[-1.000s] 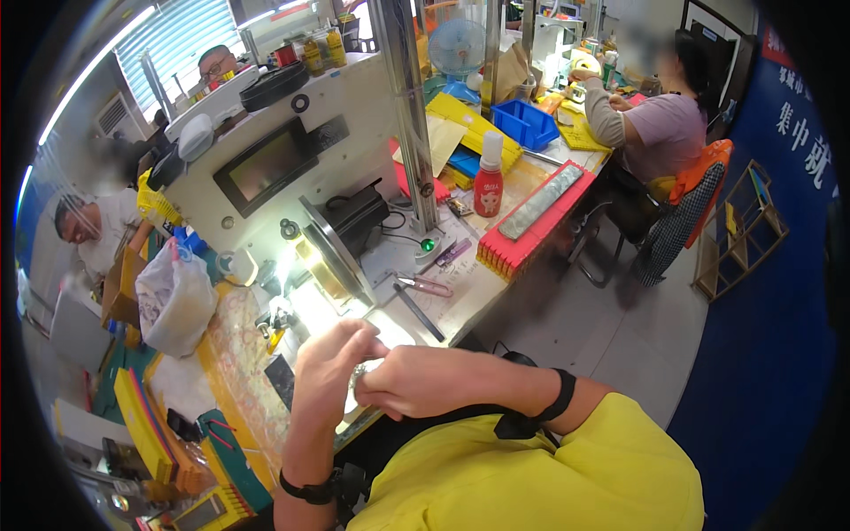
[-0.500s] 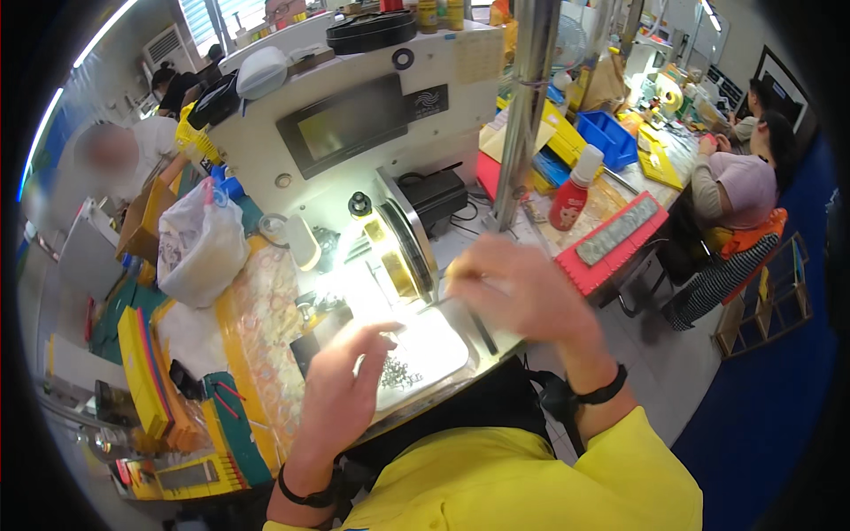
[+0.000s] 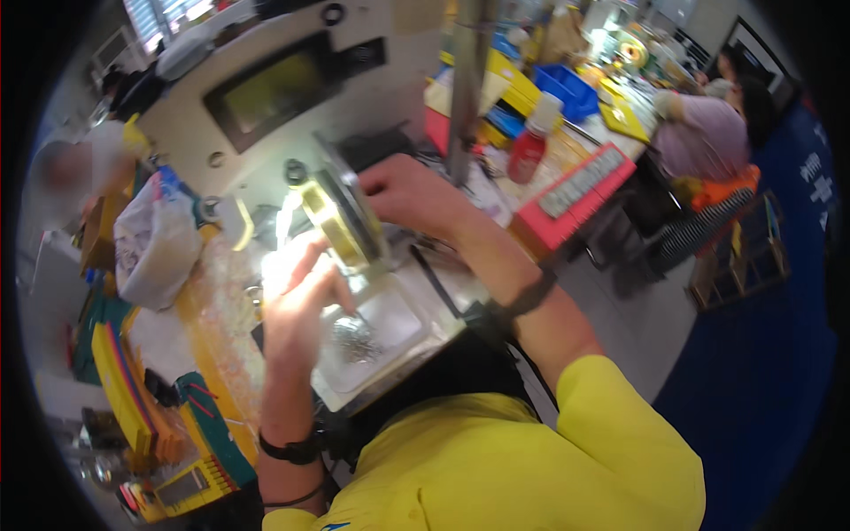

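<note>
A gold-coloured wheel (image 3: pixel 335 223) with a dark flange is mounted on the front of a white machine (image 3: pixel 398 93). My left hand (image 3: pixel 299 288) is at the wheel's left side under a bright lamp. Its thumb stands off from the other fingers, whose tips are lost in glare and blur. My right hand (image 3: pixel 409 196) is at the wheel's right side with the fingers curled in; what they grip is hidden. Below the wheel lies a pale tray (image 3: pixel 398 323) holding a heap of small metal pieces (image 3: pixel 354 341).
A screen (image 3: pixel 274 88) is set in the machine. To the left sits a white plastic bag (image 3: pixel 158 239). On the right are a red bottle (image 3: pixel 531 146), a red box (image 3: pixel 575 203) and a blue bin (image 3: pixel 567 93). A seated person (image 3: pixel 699 142) is beyond them.
My right hand has moved up and left to the wheel's right side. From over the tray, my left hand has moved up to the lit wheel. The whole view has shifted.
</note>
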`<state>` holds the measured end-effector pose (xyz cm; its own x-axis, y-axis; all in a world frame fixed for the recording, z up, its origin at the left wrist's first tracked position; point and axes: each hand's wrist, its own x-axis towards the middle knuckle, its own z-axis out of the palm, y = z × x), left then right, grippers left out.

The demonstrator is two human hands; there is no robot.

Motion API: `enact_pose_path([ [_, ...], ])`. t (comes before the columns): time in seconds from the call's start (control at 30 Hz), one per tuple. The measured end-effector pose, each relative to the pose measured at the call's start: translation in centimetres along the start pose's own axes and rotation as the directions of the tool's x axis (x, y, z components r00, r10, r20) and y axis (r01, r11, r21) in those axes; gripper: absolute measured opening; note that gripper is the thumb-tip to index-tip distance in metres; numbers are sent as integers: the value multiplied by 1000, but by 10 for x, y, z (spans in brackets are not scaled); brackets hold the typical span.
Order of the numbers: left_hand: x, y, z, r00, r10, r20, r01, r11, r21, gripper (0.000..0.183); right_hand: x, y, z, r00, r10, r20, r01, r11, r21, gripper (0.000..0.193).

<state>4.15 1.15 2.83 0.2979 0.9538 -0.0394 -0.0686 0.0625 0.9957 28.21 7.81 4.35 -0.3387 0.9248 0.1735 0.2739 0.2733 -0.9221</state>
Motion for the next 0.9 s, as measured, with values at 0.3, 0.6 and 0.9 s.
enact_pose_path([
  [0.3, -52, 16, -12, 971, 228, -74, -216, 966, 145, 33, -6, 17, 1, 990, -121, -70, 112, 987, -119, 33],
  [0.6, -73, 6, -7, 974, 225, 23, -223, 942, 249, 26, -6, 17, -4, 997, -70, 18, 71, 996, -48, 31],
  [0.9, -78, 8, 47, 950, 297, 91, -308, 941, 142, 39, -95, -55, -31, 995, 94, -45, -97, 994, -53, 17],
])
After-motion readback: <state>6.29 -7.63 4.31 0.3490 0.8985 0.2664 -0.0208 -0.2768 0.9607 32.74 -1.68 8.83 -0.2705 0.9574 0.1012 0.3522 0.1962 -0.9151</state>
